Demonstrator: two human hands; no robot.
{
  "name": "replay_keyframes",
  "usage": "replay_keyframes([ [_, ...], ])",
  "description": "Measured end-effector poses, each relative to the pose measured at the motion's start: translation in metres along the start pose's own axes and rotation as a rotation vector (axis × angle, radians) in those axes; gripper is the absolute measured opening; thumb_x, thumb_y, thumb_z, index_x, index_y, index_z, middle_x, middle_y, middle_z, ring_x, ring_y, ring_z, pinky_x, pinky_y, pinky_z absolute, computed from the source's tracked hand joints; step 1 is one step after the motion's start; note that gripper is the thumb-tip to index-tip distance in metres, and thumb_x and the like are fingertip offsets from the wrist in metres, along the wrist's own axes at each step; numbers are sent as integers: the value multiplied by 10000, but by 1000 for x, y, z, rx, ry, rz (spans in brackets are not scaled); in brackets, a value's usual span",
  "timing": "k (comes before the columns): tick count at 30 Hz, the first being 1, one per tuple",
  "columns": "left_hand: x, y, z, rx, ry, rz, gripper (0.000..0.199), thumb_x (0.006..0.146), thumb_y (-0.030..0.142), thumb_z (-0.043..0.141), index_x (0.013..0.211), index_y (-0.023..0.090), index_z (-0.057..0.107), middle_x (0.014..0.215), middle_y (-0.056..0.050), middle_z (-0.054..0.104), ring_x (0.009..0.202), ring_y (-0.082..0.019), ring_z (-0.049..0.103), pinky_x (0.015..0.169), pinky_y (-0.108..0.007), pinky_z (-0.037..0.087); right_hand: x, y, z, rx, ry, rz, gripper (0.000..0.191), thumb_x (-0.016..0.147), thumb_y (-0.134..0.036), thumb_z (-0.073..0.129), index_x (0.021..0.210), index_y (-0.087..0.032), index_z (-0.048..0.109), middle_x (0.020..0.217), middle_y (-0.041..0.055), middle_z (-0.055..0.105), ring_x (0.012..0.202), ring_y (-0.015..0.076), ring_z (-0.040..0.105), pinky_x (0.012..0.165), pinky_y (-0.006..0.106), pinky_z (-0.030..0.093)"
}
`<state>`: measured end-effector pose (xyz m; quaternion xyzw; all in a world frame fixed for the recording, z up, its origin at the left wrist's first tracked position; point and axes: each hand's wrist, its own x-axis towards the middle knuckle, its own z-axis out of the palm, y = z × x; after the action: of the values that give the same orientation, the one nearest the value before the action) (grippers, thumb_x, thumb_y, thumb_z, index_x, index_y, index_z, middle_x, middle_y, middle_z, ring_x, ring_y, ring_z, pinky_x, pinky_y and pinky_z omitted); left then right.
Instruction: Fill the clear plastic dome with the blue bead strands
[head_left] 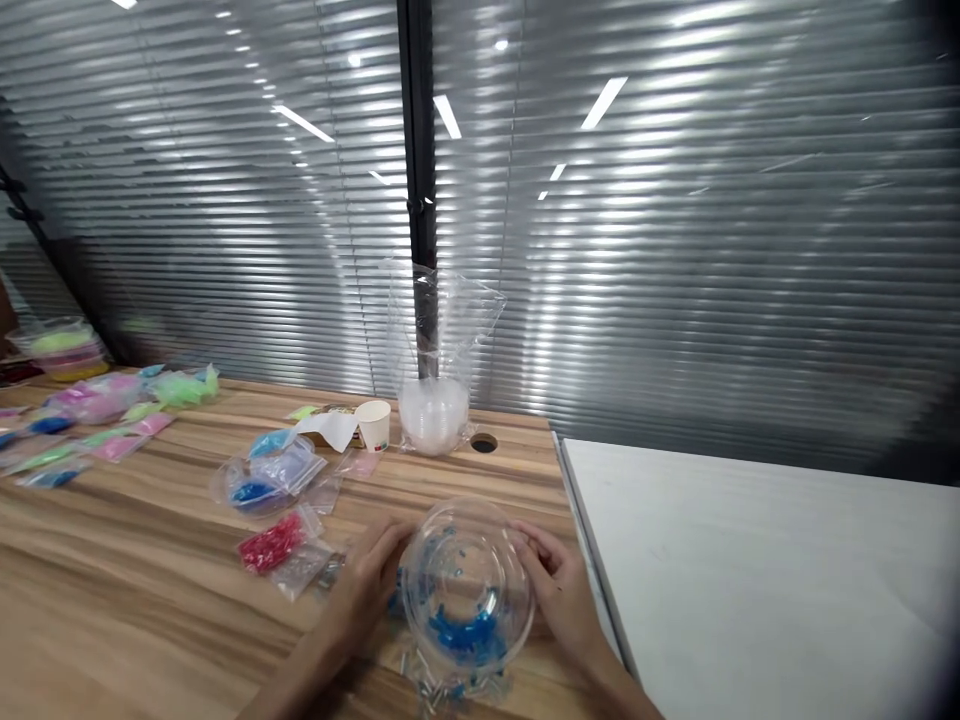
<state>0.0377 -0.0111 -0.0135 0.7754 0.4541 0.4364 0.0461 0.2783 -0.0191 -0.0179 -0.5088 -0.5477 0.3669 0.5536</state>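
A round clear plastic bowl is between my two hands, tilted so that its opening faces me. Small shiny blue pieces are gathered at its lower side, and a few cling to the wall. My right hand pinches the bowl's right rim between thumb and fingers. On the left, my left hand is closed at the bowl's edge, its fingertips partly hidden. Below the bowl lie small silver and blue pieces on what looks like clear plastic. A bag of red pieces rests beyond my left hand.
Clear bowls stacked in a bag stand at the back, beside a paper cup and a cable hole. Blue bags sit in a clear dish. Several colourful bags lie far left. A white table adjoins on the right.
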Motion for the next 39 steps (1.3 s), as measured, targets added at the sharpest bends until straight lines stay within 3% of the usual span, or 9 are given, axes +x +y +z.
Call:
replay_keyframes([
  [7, 4, 4, -2, 78, 96, 71, 161, 867, 194, 472, 907, 219, 626, 804, -27, 668, 728, -153, 629, 667, -235, 490, 1, -1, -2, 109, 34, 79, 414, 749, -479, 638, 992, -156, 729, 934, 105, 715, 791, 218, 635, 701, 308, 511],
  [12, 3, 6, 1, 102, 74, 130, 166, 863, 140, 468, 910, 203, 615, 812, -23, 651, 749, -137, 610, 684, -222, 476, 2, -1, -2, 127, 50, 121, 440, 747, -462, 627, 1018, -128, 717, 710, 55, 674, 560, 141, 530, 463, 227, 401],
  [19, 6, 4, 0, 92, 114, 111, 149, 884, 215, 477, 874, 195, 623, 810, -33, 666, 762, -147, 621, 701, -250, 489, 4, -8, -1, 150, 80, 110, 487, 713, -466, 627, 993, -76, 707, 438, -50, 408, 418, 75, 288, 382, 205, 243],
  [27, 10, 6, -7, 99, 299, 172, 115, 864, 235, 532, 878, 206, 642, 781, -26, 691, 733, -147, 638, 699, -258, 507, 4, -4, 2, 91, 41, 21, 444, 725, -459, 616, 983, -111, 718, 529, -8, 537, 444, 79, 321, 400, 204, 264],
  [32, 11, 18, -11, 22, 230, 137, 104, 834, 263, 577, 794, 213, 659, 739, -15, 693, 707, -149, 640, 679, -261, 509, 2, -7, 2, 101, 12, -10, 417, 732, -455, 619, 956, -119, 724, 575, 11, 575, 464, 83, 339, 418, 208, 288],
  [39, 13, 24, -8, -150, 72, -57, 129, 838, 287, 575, 794, 193, 651, 786, -24, 668, 734, -151, 611, 666, -258, 491, -5, -12, 4, 86, -67, -15, 465, 759, -482, 605, 1003, -97, 696, 510, -41, 405, 487, 89, 310, 434, 215, 257],
])
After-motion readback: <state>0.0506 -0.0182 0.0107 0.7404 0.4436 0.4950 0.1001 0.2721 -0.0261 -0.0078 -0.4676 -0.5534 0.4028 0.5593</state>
